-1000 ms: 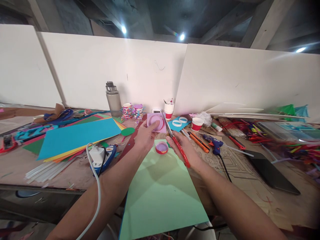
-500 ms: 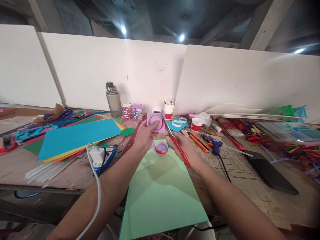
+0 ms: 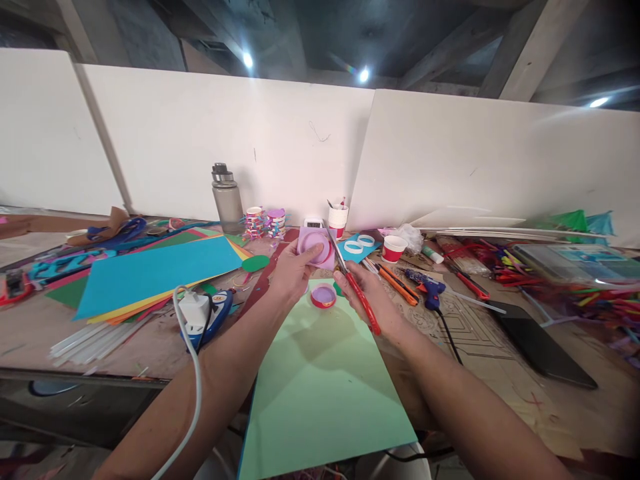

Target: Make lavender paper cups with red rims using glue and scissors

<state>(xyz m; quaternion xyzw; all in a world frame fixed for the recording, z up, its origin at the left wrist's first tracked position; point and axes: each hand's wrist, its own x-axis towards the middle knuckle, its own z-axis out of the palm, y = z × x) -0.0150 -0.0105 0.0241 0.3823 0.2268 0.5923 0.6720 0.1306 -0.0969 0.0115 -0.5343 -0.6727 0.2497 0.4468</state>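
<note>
Between its thumb and fingers, my left hand grips a square of purple paper with a round ring shape on it, edged partly in red. My right hand is wrapped around red-handled scissors; their blades point up and away, at the paper's right edge. Below the hands, a small cup base, red-rimmed and purple inside, sits on a light green sheet. Whether the blades are cutting into the paper I cannot tell.
Coloured sheets, a power strip and clear glue sticks lie left. A grey bottle stands behind. To the right are a paper cup, orange cutters, a blue glue gun and a black tablet-like slab.
My left hand has moved slightly right with the purple paper, bringing it closer to the scissors. The right hand has hardly moved.
</note>
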